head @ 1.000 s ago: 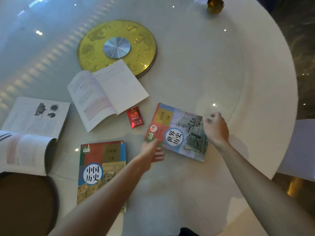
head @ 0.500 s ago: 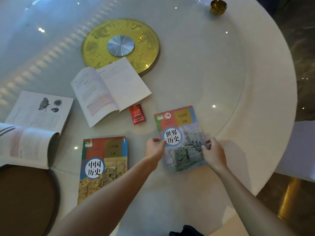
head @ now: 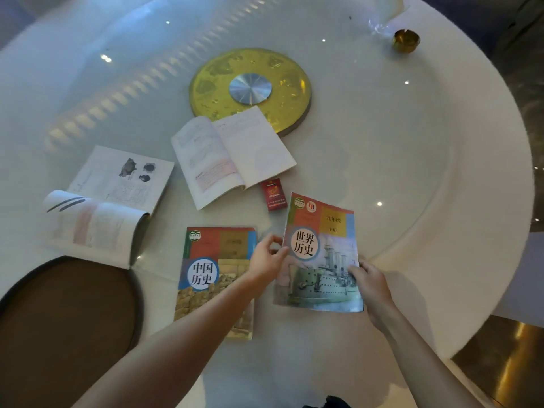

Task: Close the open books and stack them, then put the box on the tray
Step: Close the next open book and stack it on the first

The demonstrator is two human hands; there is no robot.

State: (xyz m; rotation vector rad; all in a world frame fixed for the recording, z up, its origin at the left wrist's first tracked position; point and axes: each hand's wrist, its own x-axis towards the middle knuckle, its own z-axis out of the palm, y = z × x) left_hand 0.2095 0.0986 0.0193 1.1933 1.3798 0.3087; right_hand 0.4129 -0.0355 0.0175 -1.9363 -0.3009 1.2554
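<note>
The closed book with the warship cover (head: 321, 254) is held at both side edges, its far end seemingly raised off the tabletop (head: 397, 160). The left hand (head: 266, 259) pinches its left edge between thumb and fingers (head: 272, 240); the right hand (head: 372, 285) grips its lower right edge, thumb on the cover. Both forearms reach forward from below.

The stacking step looks in hand: the likely next move carries this book leftward onto the closed book (head: 215, 278) just beside the left fingers. Beyond them two open books (head: 232, 154) (head: 109, 201) await closing. The red box (head: 274, 194) lies just past the held book; the dark tray (head: 67, 328) sits well left.
</note>
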